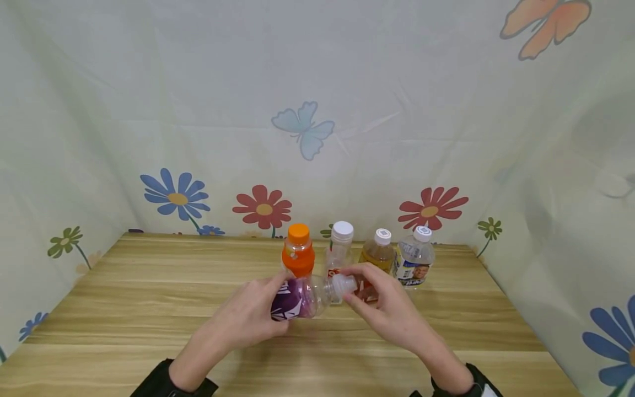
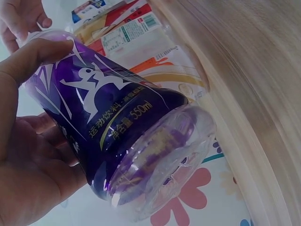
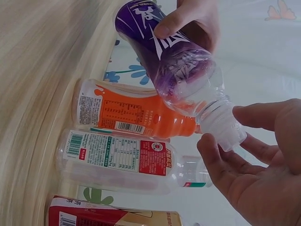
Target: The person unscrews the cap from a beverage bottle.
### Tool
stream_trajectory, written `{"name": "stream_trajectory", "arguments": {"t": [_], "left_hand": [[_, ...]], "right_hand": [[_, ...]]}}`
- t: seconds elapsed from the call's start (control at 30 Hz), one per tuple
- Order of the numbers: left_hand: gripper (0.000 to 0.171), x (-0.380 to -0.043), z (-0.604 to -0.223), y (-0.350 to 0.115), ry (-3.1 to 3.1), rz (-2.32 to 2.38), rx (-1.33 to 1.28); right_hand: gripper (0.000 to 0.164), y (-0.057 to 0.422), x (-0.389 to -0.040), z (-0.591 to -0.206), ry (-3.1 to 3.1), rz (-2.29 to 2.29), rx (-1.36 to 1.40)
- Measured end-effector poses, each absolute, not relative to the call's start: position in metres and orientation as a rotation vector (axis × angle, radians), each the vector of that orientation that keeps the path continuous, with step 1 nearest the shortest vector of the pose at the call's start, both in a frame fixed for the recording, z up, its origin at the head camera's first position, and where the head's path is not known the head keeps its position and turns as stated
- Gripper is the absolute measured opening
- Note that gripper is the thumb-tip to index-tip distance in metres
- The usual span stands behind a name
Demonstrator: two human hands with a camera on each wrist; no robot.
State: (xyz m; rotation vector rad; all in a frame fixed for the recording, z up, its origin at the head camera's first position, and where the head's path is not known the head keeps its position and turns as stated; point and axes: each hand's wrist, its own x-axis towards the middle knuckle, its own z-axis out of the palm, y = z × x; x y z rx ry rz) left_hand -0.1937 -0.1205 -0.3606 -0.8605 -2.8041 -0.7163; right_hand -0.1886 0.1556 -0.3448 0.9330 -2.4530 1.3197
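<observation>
A clear plastic bottle with a purple label (image 1: 289, 300) lies tilted on its side above the table, its neck toward the right. My left hand (image 1: 255, 309) grips it around the label, thumb on one side and fingers on the other, as the left wrist view shows with the bottle's base (image 2: 164, 165) near the camera. At the neck, my right hand (image 1: 392, 309) pinches the translucent white cap (image 3: 229, 129) between thumb and fingertips. Whether the cap is loose on the thread I cannot tell. The bottle looks empty.
Behind the hands several bottles stand upright in a row: one with an orange cap and label (image 1: 299, 256), a clear white-capped one (image 1: 341, 248), an amber-looking one (image 1: 378, 253), and a clear one (image 1: 415, 259) at the right. A flowered cloth (image 1: 347, 182) hangs behind the wooden table (image 1: 173, 286).
</observation>
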Motion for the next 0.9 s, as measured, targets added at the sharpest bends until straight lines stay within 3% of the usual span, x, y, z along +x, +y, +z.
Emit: {"name": "stream_trajectory", "arguments": {"t": [0.47,0.9], "left_hand": [[0.067,-0.1929,-0.3598,-0.1201,-2.824,-0.711,-0.842],[0.066,-0.1924,-0.3605,-0.1203,-2.808,-0.698,-0.845]], "right_hand": [[0.037,0.154,-0.1881,-0.3442,-2.591,1.361,0.631],[0.031,0.1547,-0.1906,-0.347,-2.602,1.319,0.709]]}}
